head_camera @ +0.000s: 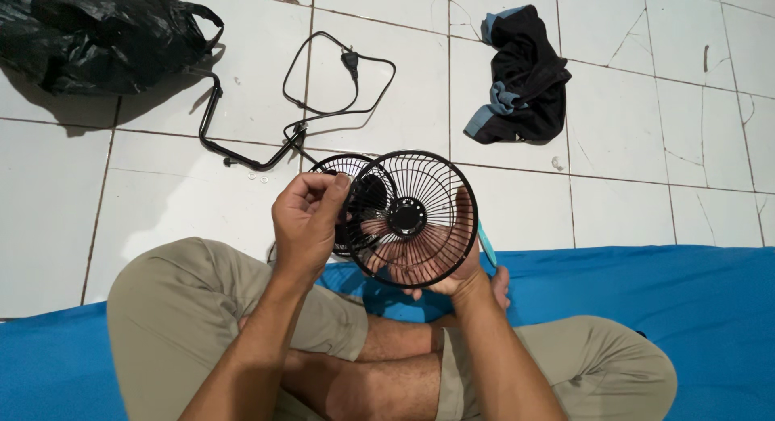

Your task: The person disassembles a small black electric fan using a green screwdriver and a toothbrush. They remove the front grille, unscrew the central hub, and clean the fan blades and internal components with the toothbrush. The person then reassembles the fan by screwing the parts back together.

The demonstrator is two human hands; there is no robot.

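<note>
I sit cross-legged on a blue mat and hold a small black fan in front of me. My right hand (452, 263) cups the round black wire grille (413, 219) from behind, palm showing through the wires. My left hand (308, 219) pinches the grille's left rim with thumb and fingers. Behind the grille sits the fan's rear cage (343, 169), partly hidden. The fan's black U-shaped stand (211, 138) lies on the floor, and its power cord (339, 74) loops beyond it.
A black plastic bag (97, 37) lies at the far left on the white tiled floor (630, 138). A dark cloth with blue lining (521, 78) lies at the far right. A turquoise tool handle (487, 245) pokes out beside my right hand. The blue mat (686, 300) covers the near floor.
</note>
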